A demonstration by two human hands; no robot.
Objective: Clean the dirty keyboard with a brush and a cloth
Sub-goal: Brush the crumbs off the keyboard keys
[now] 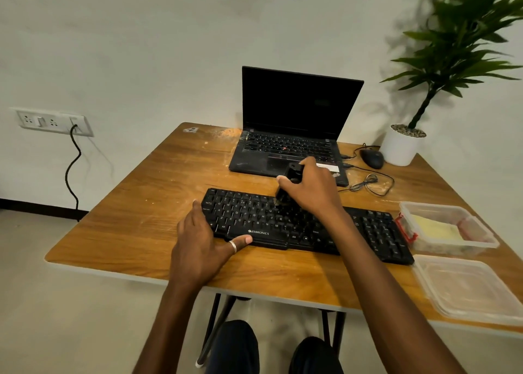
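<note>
A black keyboard (pixel 368 229) lies across the middle of the wooden table (pixel 135 212). My right hand (pixel 314 186) grips a black brush (pixel 288 184) and holds its bristles down on the upper key rows near the keyboard's middle. My left hand (pixel 203 243) rests on the keyboard's left end, its fingers along the left edge and its ringed thumb lying over the front edge. A yellow cloth (pixel 435 227) lies folded in a clear plastic box (pixel 478 240) at the right of the keyboard.
An open black laptop (pixel 294 130) stands behind the keyboard. A black mouse (pixel 372 158) with a coiled cable and a white potted plant (pixel 402 147) are at the back right. A clear lid (pixel 467 288) lies at the front right. Dust marks the tabletop's far left.
</note>
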